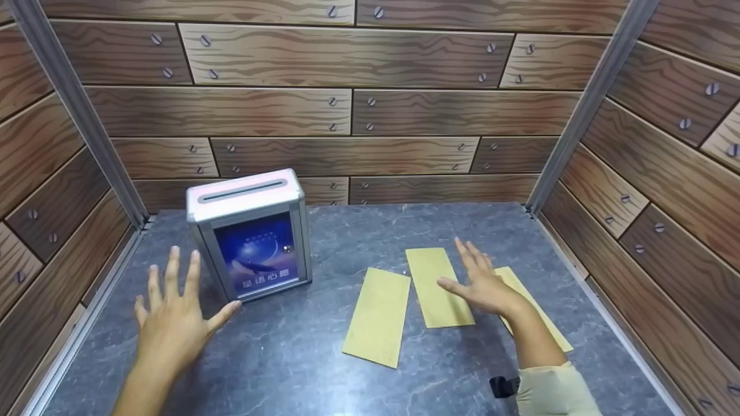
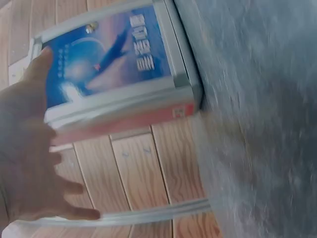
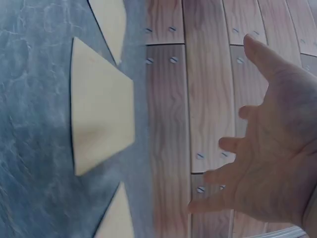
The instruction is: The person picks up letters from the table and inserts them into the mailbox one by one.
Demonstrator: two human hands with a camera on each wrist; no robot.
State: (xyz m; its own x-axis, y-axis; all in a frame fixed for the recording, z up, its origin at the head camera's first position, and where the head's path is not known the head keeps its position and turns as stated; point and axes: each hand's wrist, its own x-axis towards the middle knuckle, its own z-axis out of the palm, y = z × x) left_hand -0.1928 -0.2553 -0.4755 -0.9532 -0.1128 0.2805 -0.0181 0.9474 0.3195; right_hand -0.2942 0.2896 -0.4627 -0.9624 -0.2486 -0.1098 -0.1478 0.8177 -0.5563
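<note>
My left hand (image 1: 173, 323) hovers with spread fingers over the table, just in front and left of a metal-framed box (image 1: 254, 242). The box stands upright with a slot in its top and a blue-purple printed front with a small lock. In the left wrist view the thumb overlaps the edge of the box front (image 2: 104, 59). My right hand (image 1: 485, 289), fingers spread and holding nothing, is above the yellow envelopes. It partly covers the right envelope (image 1: 537, 312) and overlaps the middle envelope (image 1: 436, 283). The left envelope (image 1: 378, 318) lies in full view, flat and tilted.
The grey marbled table (image 1: 300, 358) is enclosed by wood-plank-patterned walls (image 1: 347, 110) at the back and sides. Metal corner posts (image 1: 589, 110) and edge rails frame it. A small black device (image 1: 503, 387) sits at the right sleeve's cuff.
</note>
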